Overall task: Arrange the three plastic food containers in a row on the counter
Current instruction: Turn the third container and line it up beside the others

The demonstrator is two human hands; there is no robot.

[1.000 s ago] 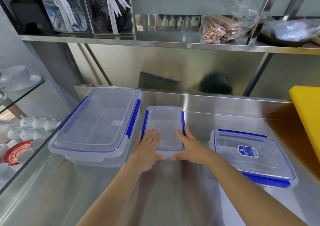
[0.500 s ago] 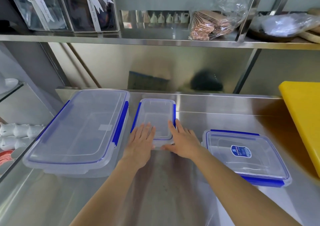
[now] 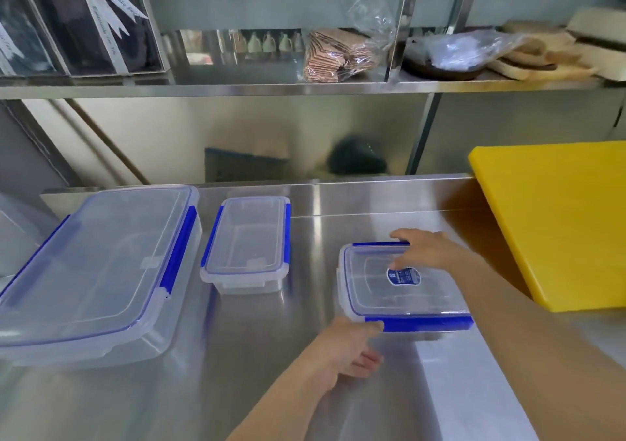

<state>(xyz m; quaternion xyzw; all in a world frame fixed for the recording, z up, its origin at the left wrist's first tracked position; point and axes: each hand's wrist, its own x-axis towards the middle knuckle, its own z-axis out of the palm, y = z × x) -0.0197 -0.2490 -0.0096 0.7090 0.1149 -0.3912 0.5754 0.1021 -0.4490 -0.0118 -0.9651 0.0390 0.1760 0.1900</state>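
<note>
Three clear plastic containers with blue clips sit on the steel counter (image 3: 257, 356). The large container (image 3: 95, 268) is at the left. The small container (image 3: 249, 240) stands in the middle with no hand on it. The flat container (image 3: 403, 291) with a blue label is at the right. My left hand (image 3: 345, 349) grips its near left corner, thumb on the rim. My right hand (image 3: 426, 249) holds its far edge, fingers on the lid.
A yellow cutting board (image 3: 555, 220) lies just right of the flat container. A steel shelf (image 3: 305, 85) overhead carries dark gift boxes (image 3: 88, 24), a bag of brown wafers (image 3: 338, 51) and wrapped items. The steel backsplash rises behind the containers.
Both hands left the small middle container and moved right onto the flat container. The small container now stands farther back, free.
</note>
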